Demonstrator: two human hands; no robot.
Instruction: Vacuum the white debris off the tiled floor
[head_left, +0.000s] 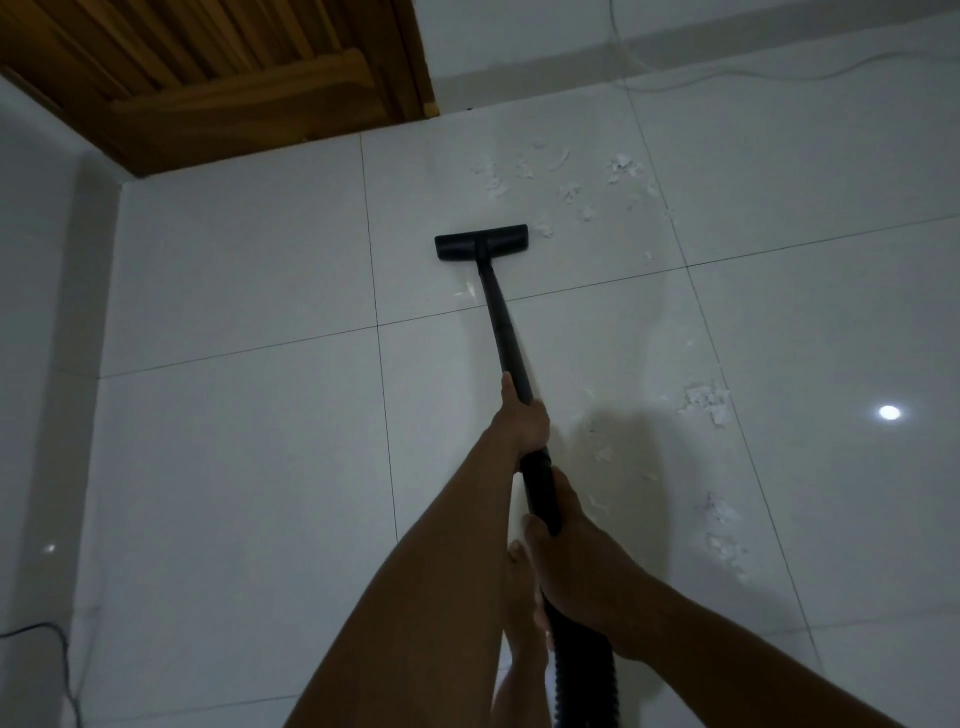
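A black vacuum wand (501, 332) runs from my hands out to its flat black floor head (480, 242), which lies on the white tiled floor (249, 441). My left hand (522, 418) grips the wand halfway up. My right hand (571, 551) grips the lower handle where the ribbed hose (582, 686) starts. White debris (571, 182) is scattered just beyond and to the right of the head. Another patch of debris (706, 402) lies to the right of my hands, with more debris (724, 535) nearer me.
A wooden door (208, 78) stands at the back left, with a white wall (36, 312) along the left side. A thin cable (779, 73) trails across the floor at the back right. Another cable (57, 660) lies at the lower left. My bare foot (519, 597) stands below the hands.
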